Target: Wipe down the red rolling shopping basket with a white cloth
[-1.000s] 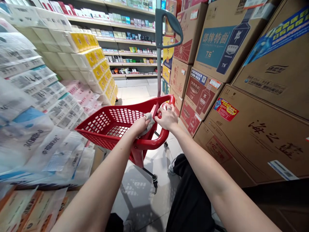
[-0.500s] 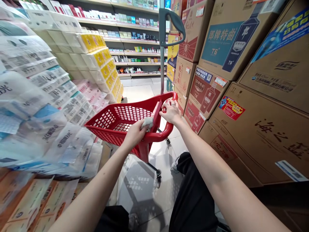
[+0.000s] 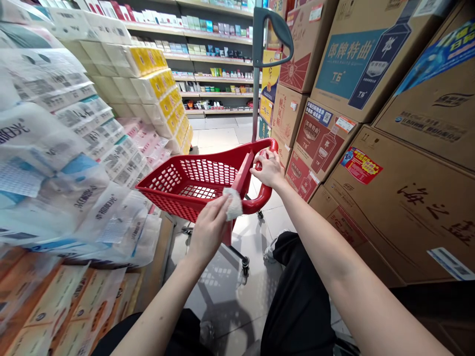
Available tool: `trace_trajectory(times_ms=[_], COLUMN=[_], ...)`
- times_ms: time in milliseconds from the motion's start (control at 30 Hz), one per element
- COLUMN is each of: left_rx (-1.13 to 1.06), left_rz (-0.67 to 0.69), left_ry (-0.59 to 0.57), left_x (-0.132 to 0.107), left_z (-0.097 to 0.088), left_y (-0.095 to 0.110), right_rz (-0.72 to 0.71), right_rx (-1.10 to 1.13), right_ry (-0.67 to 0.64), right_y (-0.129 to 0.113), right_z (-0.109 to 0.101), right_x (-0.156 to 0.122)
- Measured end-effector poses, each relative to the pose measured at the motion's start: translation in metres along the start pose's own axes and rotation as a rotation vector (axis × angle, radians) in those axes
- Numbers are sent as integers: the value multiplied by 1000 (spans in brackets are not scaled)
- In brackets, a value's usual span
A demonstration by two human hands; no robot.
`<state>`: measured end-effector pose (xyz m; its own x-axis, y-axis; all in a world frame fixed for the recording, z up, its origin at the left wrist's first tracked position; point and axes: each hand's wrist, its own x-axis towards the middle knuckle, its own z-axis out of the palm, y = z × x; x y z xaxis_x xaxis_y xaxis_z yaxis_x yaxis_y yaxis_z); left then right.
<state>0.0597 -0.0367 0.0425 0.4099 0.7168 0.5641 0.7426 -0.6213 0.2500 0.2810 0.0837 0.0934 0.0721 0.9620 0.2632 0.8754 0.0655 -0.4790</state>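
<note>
In front of me stands a red plastic basket cart (image 3: 178, 200) with perforated walls, on thin legs with casters. My left hand (image 3: 211, 225) pinches a pale grey-white cloth (image 3: 233, 203) at the near corner of the basket, where the thick red rim handle (image 3: 260, 198) begins. Around the far part of that handle my right hand (image 3: 269, 168) is closed, with its fingers over the inner side. A pinkish-red flat bar (image 3: 243, 170) runs across the basket between my hands. Inside the basket I see only its perforated floor and walls.
A grey upright loop handle (image 3: 272, 37) rises on a pole behind the basket. Tall cartons (image 3: 401, 202) line the right side. Packs of tissue paper (image 3: 92, 198) are piled at left, above orange packages (image 3: 55, 301). Stocked shelves (image 3: 218, 62) stand at the back.
My left hand has drawn back slightly and turned with the cloth, which now shows more of its face beside the rim. My right hand stays on the handle. The view has shifted slightly.
</note>
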Motion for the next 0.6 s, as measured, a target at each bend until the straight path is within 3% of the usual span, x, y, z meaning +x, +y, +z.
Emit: trace_trajectory(times_ms=[100,167,300,400,500,600], left_rx=[6,1,-1,14,-2,-2], left_rz=[-145,-143,10,50,76,63], left_ry=[119,92,12,-25,-79,-49], left_x=[-14,-16,-11,-9,-9,-5], left_z=[3,4,6,7,4,0], left_y=[-30,-37,-14,1,-3,-10], right_rz=[0,-4,-8,-10,-11,-4], right_rx=[7,12,17,9,-4,-18], right_ry=[2,8,19,14,12,3], right_y=[1,1,3,5,7,6], right_z=[1,2,3,1,-1,-2], right_x=[1,1,3,3,3,2])
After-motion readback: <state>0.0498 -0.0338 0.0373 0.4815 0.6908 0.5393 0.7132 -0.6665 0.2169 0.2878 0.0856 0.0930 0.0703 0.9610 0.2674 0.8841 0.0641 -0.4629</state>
